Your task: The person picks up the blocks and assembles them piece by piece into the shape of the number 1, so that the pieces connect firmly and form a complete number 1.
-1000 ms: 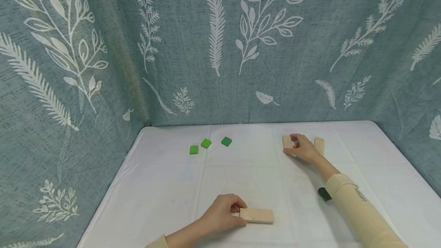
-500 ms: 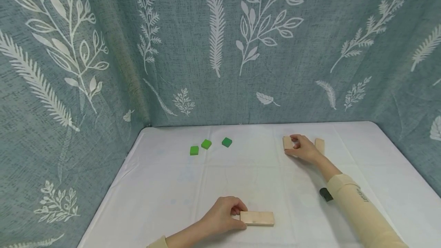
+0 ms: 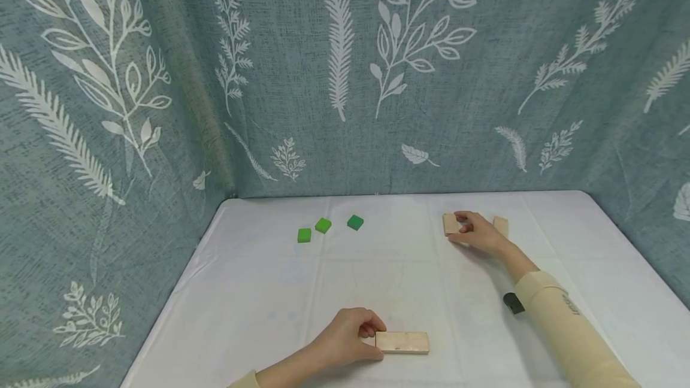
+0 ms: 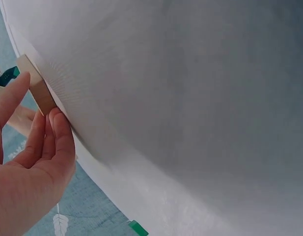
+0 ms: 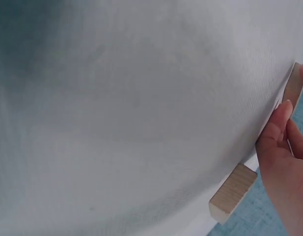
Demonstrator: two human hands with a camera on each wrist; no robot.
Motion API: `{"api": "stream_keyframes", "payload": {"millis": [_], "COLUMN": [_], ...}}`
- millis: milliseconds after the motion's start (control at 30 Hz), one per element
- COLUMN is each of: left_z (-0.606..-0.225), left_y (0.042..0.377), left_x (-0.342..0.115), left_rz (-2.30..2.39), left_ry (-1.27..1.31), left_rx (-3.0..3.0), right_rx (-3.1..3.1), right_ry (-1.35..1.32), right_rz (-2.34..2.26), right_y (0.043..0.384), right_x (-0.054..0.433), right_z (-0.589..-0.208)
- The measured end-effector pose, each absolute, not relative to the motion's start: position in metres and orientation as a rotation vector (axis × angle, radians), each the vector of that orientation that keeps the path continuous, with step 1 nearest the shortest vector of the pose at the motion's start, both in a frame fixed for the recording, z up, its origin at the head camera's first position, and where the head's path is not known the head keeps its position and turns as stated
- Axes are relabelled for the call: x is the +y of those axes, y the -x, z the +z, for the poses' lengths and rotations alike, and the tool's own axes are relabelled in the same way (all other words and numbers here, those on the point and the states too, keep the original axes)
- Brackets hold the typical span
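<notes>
At the near middle of the table, my left hand (image 3: 347, 337) has its thumb and fingers at the left end of a flat, pale wooden block (image 3: 402, 343), gripping its two long edges. The left wrist view has this wooden block (image 4: 37, 87) between the thumb and fingertips. Farther off at the right, my right hand (image 3: 478, 233) pinches a second wooden block (image 3: 450, 224) from its right side, thumb at the near edge. Behind that hand lies a third wooden block (image 3: 501, 226), partly hidden; the right wrist view has it too, as a grained wooden block (image 5: 233, 192).
Two light green blocks (image 3: 304, 235) and a darker green block (image 3: 355, 222) lie at the back left. Beside the right sleeve (image 3: 560, 316) is a small black object (image 3: 514, 303), partly covered. A leaf-patterned curtain (image 3: 366, 76) borders the white table (image 3: 259, 292).
The near block has shifted slightly toward me with the left hand. My right thumb has slid a little to the right along its block. The green blocks have stayed in place.
</notes>
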State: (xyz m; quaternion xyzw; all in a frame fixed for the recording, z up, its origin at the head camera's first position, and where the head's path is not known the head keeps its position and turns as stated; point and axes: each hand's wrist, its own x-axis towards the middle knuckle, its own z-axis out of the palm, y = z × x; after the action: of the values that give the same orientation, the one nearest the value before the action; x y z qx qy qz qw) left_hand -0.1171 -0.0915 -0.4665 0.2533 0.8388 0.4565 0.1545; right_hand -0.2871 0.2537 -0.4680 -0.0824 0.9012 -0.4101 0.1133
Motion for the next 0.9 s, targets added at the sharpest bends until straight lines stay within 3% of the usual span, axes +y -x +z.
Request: {"api": "stream_keyframes", "payload": {"millis": [900], "left_z": [-0.468], "left_y": [0.117], "left_x": [-0.099], "left_rz": [1.363], "left_ry": [-0.728], "left_rx": [2.372], "right_rx": [2.581], "right_ry": [0.309], "right_rz": [-1.273], "right_y": [0.289], "right_x": [0.263], "right_z": [-0.469]}}
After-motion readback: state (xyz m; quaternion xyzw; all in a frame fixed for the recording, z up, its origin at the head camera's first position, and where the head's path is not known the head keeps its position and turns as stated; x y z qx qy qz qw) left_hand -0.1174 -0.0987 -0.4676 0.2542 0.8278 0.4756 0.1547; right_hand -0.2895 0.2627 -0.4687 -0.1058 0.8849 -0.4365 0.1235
